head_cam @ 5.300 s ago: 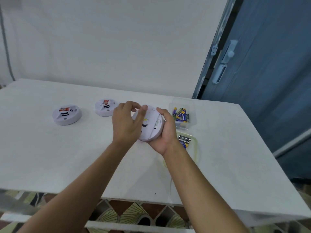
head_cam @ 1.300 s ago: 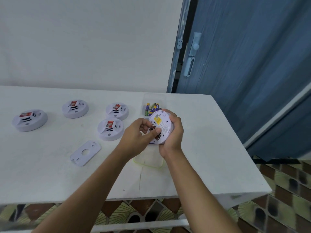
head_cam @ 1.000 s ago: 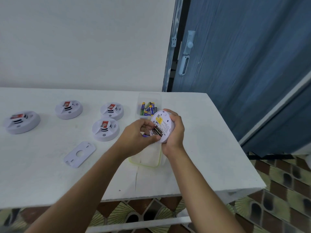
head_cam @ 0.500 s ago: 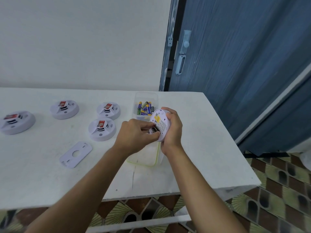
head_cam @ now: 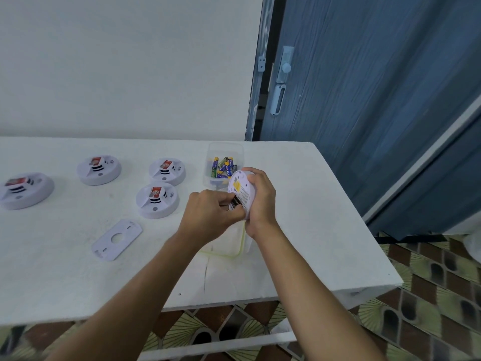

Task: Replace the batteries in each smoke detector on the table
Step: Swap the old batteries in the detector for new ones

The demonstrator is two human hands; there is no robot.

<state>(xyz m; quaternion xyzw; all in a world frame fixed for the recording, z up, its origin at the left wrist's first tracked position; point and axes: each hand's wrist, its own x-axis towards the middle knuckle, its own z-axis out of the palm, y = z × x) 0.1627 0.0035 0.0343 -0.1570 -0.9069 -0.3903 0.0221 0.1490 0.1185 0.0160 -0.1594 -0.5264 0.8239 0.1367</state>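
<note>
My right hand (head_cam: 261, 201) grips a white smoke detector (head_cam: 240, 190), held on edge above the table with its labelled back turned to the left. My left hand (head_cam: 210, 214) pinches a dark battery (head_cam: 233, 203) at the detector's open battery slot. Several more white smoke detectors lie face up on the table: one nearest (head_cam: 157, 200), one behind it (head_cam: 167, 170), one further left (head_cam: 99, 169), one at the far left edge (head_cam: 24, 190). A clear box of batteries (head_cam: 223, 166) stands just behind my hands.
A flat white mounting plate (head_cam: 117, 239) lies on the white table (head_cam: 312, 230) left of my forearm. A shallow clear tub with a yellowish rim (head_cam: 229, 243) sits under my hands. A blue door (head_cam: 364, 100) stands right of the table.
The detector's mounting plate came off and now lies on the table. My view has shifted right. My left fingers have closed on a battery at the detector's back.
</note>
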